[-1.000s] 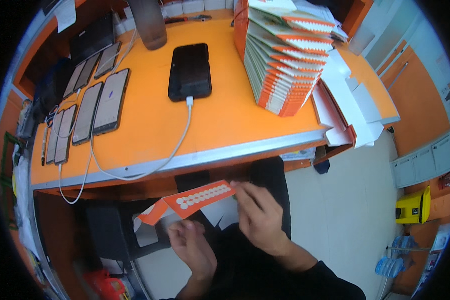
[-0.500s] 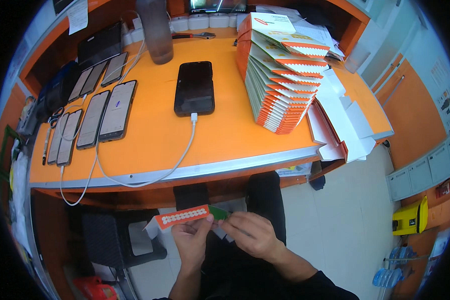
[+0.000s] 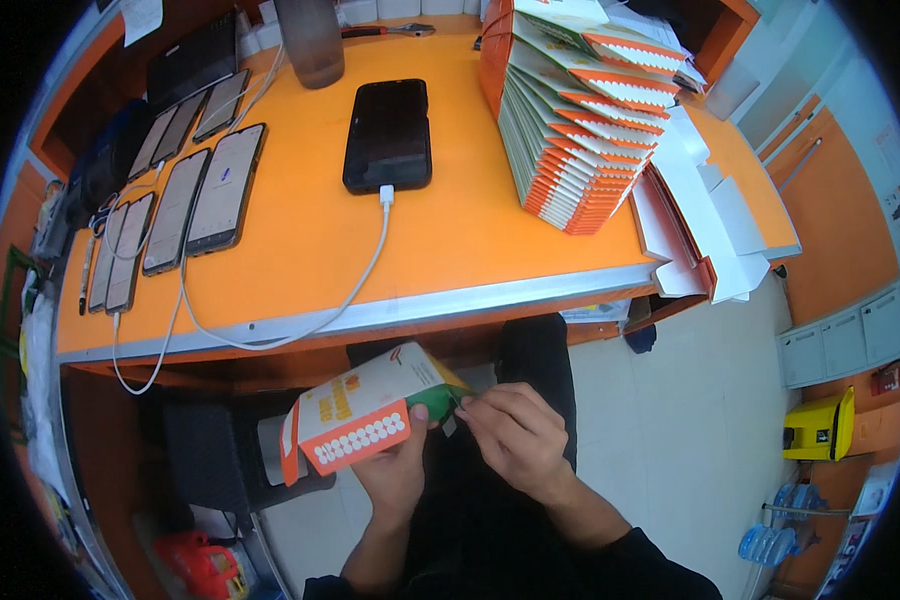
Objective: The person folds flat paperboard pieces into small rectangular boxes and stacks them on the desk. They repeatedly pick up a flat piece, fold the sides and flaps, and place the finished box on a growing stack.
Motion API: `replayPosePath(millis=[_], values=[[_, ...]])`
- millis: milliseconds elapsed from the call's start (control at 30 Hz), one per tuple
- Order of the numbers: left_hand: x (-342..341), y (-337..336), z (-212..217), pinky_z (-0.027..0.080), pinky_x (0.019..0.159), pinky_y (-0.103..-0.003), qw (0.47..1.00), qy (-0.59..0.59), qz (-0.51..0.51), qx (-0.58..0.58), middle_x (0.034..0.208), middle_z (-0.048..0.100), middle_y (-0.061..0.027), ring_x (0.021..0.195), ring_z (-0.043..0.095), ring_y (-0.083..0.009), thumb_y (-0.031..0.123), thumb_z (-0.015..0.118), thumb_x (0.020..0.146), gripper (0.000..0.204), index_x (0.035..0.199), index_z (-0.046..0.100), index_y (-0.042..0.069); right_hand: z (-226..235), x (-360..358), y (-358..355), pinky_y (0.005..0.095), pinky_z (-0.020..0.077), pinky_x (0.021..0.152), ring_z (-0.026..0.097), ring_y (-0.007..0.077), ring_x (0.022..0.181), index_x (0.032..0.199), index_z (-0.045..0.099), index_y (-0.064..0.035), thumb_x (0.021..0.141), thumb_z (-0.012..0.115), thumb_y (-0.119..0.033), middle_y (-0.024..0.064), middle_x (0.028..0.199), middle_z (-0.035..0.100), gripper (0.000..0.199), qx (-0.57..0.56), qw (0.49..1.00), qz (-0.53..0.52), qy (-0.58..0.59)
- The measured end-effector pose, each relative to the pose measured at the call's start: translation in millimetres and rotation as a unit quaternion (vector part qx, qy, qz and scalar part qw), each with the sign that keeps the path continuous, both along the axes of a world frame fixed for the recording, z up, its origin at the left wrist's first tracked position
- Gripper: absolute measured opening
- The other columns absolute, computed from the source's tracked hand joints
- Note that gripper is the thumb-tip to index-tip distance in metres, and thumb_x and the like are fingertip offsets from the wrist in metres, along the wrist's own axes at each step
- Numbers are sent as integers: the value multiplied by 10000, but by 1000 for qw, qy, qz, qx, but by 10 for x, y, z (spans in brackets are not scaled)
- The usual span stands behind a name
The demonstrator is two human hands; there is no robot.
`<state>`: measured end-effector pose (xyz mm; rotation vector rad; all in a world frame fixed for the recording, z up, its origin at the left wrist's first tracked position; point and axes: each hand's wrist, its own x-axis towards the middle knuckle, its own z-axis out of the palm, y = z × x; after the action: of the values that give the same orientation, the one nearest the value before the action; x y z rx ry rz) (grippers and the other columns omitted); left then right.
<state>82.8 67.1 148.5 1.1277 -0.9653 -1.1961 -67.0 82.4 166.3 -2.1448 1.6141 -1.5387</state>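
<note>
Below the table's front edge, over my lap, is a small cardboard carton (image 3: 365, 392), white on its broad face, with an orange side bearing a row of white circles and a green end. My left hand (image 3: 395, 480) grips it from underneath, thumb pressed near the green end. My right hand (image 3: 518, 440) is closed in a pinch at the green flap on that end; its fingertips partly cover the flap. The carton's left end has an orange-and-white flap sticking out.
A tall stack of similar flattened cartons (image 3: 595, 150) stands on the orange table (image 3: 300, 240). An opened white box (image 3: 705, 220) lies to its right. A black phone (image 3: 388, 135) on a white cable (image 3: 365, 275), several other phones and a dark bottle (image 3: 310, 45) lie or stand further left.
The carton has turned so that its white broad face shows, and it looks opened out into a fuller box. Both hands stay on it. The head view has shifted slightly downward.
</note>
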Motion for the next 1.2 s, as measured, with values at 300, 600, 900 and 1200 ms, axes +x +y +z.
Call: replayPosePath(millis=[300,600,900,1200], values=[[62,4,-144,561,890,-344,943,-276,14,-185,1110,655,-163,1017,662,-199,-13,749,874,375,1199,570,-66,77,-34,-32,293,557,667,710,215,790,964,737,29,831,767,-1,147,892,727,139,105,976,-24,-188],[441,267,-846,532,985,-379,938,289,-175,80,1467,499,-138,1290,566,-250,290,727,931,707,1508,366,100,-11,117,75,281,561,699,721,204,833,1037,740,27,845,764,-11,151,937,742,197,190,929,13,-317],[408,124,-823,462,1082,-422,976,129,-114,-132,1451,485,-138,1328,513,-265,276,703,942,664,1475,376,54,78,32,96,308,564,706,725,217,838,1010,751,18,815,782,4,156,927,750,198,215,929,64,-295],[438,158,-786,465,1072,-414,976,135,-124,-114,1424,499,-139,1306,524,-261,246,695,947,634,1463,383,49,104,49,132,314,567,705,727,227,828,992,759,10,805,785,7,153,895,750,188,208,941,58,-261]])
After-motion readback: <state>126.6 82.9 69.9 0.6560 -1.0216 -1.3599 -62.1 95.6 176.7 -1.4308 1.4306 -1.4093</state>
